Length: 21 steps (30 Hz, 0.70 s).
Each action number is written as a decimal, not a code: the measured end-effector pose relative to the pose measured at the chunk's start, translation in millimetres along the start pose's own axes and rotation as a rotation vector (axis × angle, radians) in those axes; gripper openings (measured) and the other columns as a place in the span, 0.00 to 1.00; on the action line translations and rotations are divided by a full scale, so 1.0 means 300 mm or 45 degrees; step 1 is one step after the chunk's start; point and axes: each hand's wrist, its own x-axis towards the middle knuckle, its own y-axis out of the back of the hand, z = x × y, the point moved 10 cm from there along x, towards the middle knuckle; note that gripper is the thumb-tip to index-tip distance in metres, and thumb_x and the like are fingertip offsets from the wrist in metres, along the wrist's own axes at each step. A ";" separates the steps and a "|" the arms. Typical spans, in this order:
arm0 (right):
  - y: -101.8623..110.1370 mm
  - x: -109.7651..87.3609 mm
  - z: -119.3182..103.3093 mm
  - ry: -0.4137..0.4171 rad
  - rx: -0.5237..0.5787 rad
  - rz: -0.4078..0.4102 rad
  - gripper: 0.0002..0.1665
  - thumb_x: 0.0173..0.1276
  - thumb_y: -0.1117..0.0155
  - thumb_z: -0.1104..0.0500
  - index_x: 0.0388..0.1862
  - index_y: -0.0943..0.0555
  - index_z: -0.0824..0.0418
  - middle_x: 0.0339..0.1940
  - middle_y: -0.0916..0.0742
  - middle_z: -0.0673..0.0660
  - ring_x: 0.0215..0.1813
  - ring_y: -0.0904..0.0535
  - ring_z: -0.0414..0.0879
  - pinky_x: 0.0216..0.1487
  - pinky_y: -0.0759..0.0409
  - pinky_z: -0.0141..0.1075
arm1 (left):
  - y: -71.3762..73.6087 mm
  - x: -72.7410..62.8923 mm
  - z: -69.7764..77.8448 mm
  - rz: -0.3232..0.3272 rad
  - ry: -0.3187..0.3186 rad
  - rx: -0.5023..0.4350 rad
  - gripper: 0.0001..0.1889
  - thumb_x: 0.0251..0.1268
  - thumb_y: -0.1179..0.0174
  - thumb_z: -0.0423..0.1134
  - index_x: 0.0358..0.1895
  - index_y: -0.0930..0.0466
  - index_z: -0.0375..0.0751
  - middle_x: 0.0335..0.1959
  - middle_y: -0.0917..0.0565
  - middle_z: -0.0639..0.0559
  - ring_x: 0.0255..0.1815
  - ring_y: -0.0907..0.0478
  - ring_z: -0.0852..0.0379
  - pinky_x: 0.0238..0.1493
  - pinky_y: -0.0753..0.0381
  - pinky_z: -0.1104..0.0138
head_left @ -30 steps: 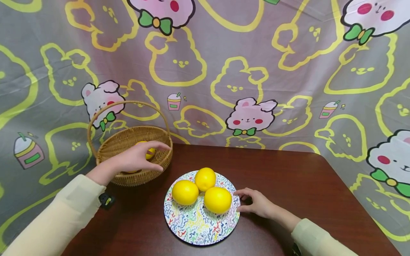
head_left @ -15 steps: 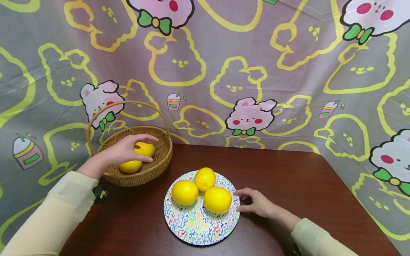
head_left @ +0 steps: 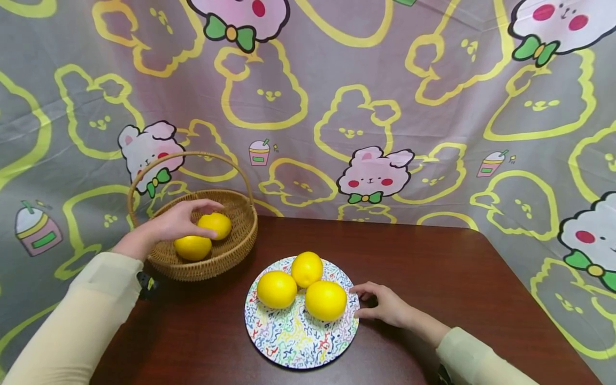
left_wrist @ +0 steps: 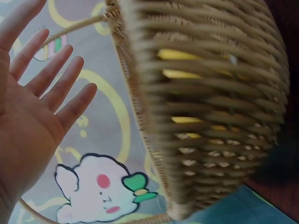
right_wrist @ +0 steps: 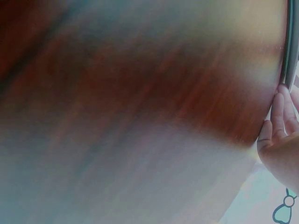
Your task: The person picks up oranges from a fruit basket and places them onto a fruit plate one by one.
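Note:
My left hand (head_left: 180, 219) hovers over the wicker basket (head_left: 245, 235), its fingers spread with nothing between them in the left wrist view. Inside the basket lie two lemons, one (head_left: 217, 225) just past the fingertips and another (head_left: 193, 248) below the hand. Three lemons sit grouped on the round patterned plate (head_left: 289, 342): one at the left (head_left: 276, 290), one at the back (head_left: 307, 269) and one at the right (head_left: 326, 301). My right hand (head_left: 385, 306) rests at the plate's right rim, thumb and fingers apart, touching the edge.
The basket's arched handle (head_left: 207, 154) rises above the left forearm. Both stand on a dark brown table (head_left: 423, 256). A patterned cloth (head_left: 298, 133) hangs behind the table and along its sides.
My left hand has drawn back to the left over the basket, uncovering the two lemons in it. My right hand and the plate stay where they were.

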 end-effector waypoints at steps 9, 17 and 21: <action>0.000 0.001 0.000 -0.018 0.033 -0.016 0.30 0.58 0.25 0.52 0.59 0.21 0.58 0.46 0.19 0.49 0.46 0.25 0.49 0.47 0.22 0.34 | -0.004 -0.016 -0.117 -0.017 0.073 0.070 0.38 0.52 0.28 0.54 0.63 0.28 0.37 0.60 0.26 0.34 0.61 0.33 0.36 0.60 0.36 0.40; 0.002 0.001 -0.002 -0.021 0.018 -0.010 0.29 0.58 0.26 0.52 0.59 0.21 0.58 0.46 0.19 0.48 0.45 0.25 0.48 0.47 0.22 0.34 | -0.041 -0.018 -0.178 -0.071 0.077 0.072 0.33 0.55 0.28 0.48 0.62 0.27 0.35 0.59 0.26 0.31 0.60 0.32 0.32 0.58 0.34 0.40; 0.003 0.001 -0.003 -0.018 0.011 -0.010 0.29 0.59 0.26 0.52 0.58 0.21 0.58 0.45 0.19 0.48 0.45 0.25 0.47 0.47 0.23 0.34 | -0.057 -0.019 -0.200 -0.088 0.096 0.107 0.33 0.54 0.28 0.47 0.61 0.26 0.34 0.59 0.26 0.30 0.59 0.32 0.31 0.58 0.35 0.40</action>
